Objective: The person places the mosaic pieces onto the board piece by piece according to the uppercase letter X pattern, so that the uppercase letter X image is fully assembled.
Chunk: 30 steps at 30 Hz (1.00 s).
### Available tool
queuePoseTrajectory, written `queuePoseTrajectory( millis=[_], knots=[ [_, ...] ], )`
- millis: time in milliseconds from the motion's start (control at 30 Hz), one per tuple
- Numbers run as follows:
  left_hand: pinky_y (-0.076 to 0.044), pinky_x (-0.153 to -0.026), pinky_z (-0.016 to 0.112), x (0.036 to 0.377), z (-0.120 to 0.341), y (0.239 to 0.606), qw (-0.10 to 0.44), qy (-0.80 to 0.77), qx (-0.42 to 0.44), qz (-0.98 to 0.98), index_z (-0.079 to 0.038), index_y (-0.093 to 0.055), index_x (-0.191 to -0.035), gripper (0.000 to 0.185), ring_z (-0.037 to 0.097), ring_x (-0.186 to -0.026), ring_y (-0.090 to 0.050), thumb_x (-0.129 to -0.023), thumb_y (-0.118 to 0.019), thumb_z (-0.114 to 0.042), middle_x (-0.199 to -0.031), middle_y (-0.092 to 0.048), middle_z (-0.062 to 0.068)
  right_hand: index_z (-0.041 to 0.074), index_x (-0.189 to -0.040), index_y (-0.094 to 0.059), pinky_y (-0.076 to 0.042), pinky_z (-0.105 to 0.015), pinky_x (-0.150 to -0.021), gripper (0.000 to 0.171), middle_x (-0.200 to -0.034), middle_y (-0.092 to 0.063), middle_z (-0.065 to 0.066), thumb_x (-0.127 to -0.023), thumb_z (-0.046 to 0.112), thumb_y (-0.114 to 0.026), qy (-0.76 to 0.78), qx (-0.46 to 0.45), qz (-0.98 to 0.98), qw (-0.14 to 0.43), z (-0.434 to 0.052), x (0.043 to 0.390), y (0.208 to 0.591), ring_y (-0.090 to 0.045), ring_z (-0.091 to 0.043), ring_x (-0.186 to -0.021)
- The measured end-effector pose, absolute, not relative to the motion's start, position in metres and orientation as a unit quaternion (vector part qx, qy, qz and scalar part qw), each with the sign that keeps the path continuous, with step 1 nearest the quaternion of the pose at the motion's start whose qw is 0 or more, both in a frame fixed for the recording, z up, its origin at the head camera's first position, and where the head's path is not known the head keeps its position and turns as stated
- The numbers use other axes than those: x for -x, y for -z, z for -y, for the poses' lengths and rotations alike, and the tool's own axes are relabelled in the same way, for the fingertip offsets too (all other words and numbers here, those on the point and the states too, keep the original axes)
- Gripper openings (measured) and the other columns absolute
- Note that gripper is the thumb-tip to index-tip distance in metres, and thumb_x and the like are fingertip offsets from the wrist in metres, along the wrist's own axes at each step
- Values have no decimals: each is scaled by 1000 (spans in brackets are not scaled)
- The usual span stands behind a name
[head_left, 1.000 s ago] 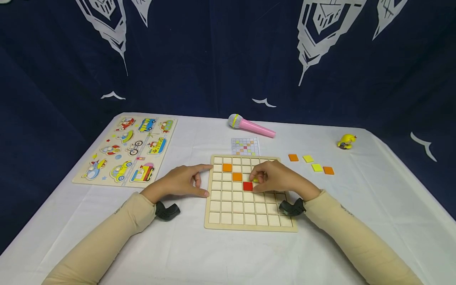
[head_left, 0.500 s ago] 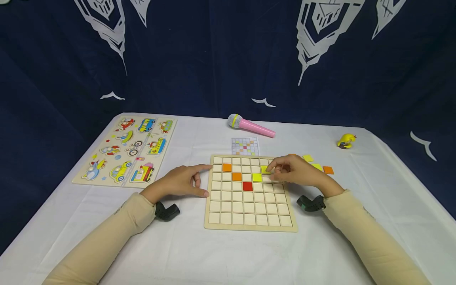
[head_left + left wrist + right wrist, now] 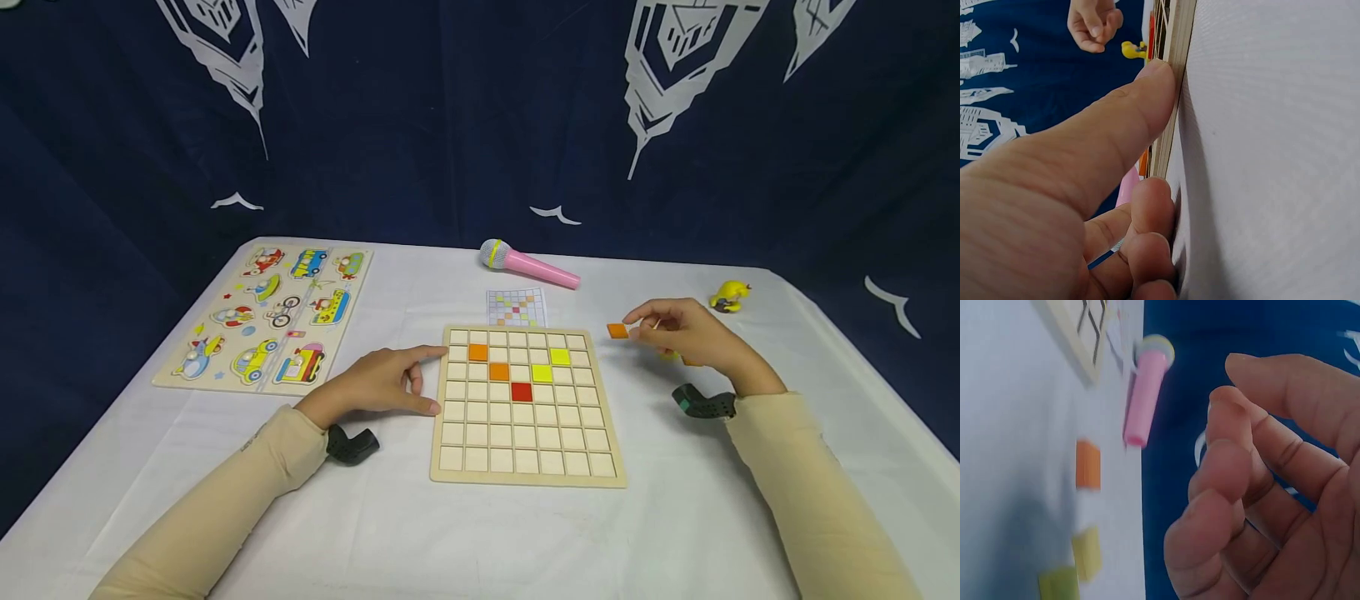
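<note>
Tile-picking, we judge: right hand (image 3: 675, 329), fingertips apart, next needs to pinch the orange tile (image 3: 617, 332); left hand (image 3: 378, 382), thumb and forefinger spread, braces board (image 3: 525, 479).

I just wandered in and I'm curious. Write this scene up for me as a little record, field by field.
Left hand: thumb and fingers touching the left edge of the wooden grid board
Right hand: held near a loose orange tile, gripping nothing
Tiles in board: two orange tiles, one red tile, two yellow tiles, forming a V
Also loose, right of board: two loose yellow tiles
Behind board: pattern card, pink microphone
Left of board: vehicle puzzle
Far right: yellow toy
</note>
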<state>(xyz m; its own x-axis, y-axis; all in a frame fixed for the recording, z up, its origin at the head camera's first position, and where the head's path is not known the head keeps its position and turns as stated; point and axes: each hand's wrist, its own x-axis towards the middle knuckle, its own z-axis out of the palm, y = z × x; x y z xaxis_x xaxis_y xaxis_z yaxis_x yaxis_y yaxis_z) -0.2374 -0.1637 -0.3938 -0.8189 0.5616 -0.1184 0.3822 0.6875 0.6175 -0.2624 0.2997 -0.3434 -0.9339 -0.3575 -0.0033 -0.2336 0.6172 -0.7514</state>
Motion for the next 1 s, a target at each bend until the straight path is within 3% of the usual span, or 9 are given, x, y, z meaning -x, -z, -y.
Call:
queuePoseTrajectory(
  millis=[200,433,767,1000],
  knots=[
    [-41,-66,30,237,165,394,151,-301,-261,-905,-7,-50,-161,89,13,-66,-54,-87,-92,-35,-85,-64,-5,-8,-132,-68,-52,-30,-64,33,-98,-66,-8,-106,13,-70,392,127,-909,61,-323,268,346,-59,-25,-73],
    [-41,-65,29,237,163,394,152,-301,-261,-905,-8,-50,-161,89,13,-65,-54,-87,-92,-35,-85,-64,-5,-7,-133,-69,-53,-23,-77,36,-112,-68,10,-108,20,-69,369,99,-924,35,-348,273,359,-60,-11,-92],
    [-41,-66,29,238,163,394,152,-301,-260,-905,-8,-50,-161,90,14,-66,-54,-87,-92,-35,-85,-64,-5,-8,-143,-60,-51,-26,-75,47,-103,-66,16,-108,23,-68,397,56,-914,66,-374,277,373,-58,-11,-90],
    [-41,-65,30,238,164,394,153,-304,-262,-903,-7,-50,-161,89,14,-66,-54,-87,-92,-35,-86,-65,-4,-10,-145,-57,-48,-17,-83,53,-103,-67,25,-107,24,-72,403,44,-909,95,-385,278,380,-60,0,-95]
  ],
)
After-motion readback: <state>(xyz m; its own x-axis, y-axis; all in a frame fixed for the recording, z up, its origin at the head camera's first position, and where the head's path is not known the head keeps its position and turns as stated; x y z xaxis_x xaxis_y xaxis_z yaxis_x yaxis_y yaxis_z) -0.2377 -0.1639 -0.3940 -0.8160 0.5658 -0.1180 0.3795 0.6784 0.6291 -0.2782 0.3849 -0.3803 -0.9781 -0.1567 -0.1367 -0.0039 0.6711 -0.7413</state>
